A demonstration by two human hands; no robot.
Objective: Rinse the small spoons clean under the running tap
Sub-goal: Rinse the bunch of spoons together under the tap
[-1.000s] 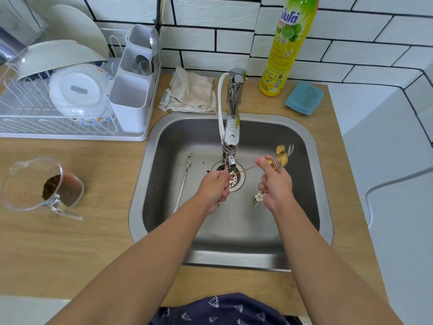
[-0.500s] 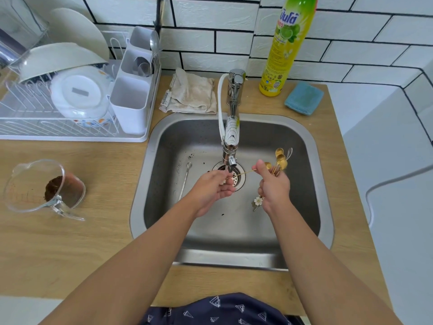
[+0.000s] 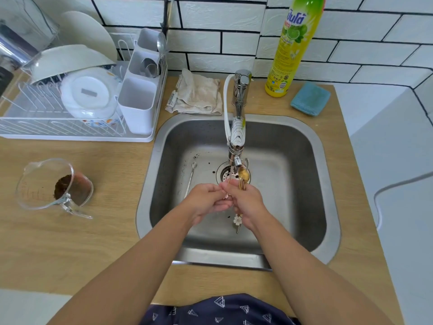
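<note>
My right hand grips a bunch of small gold spoons, bowls up under the tap, with white flower handle ends hanging below my fist. My left hand presses against the right one, fingers pinched on a thin spoon handle where the two hands meet. A thin stream of water falls from the spout onto the spoons. One silver long-handled spoon lies on the floor of the steel sink, left of the drain.
A white dish rack with bowls and a cutlery caddy stands left of the sink. A glass jug with coffee grounds sits on the wooden counter. Behind the sink are a cloth, a yellow detergent bottle and a blue sponge.
My right hand has swung the spoon bunch left, under the spout, and both hands have closed together. The gold spoon that stretched between them is now drawn in.
</note>
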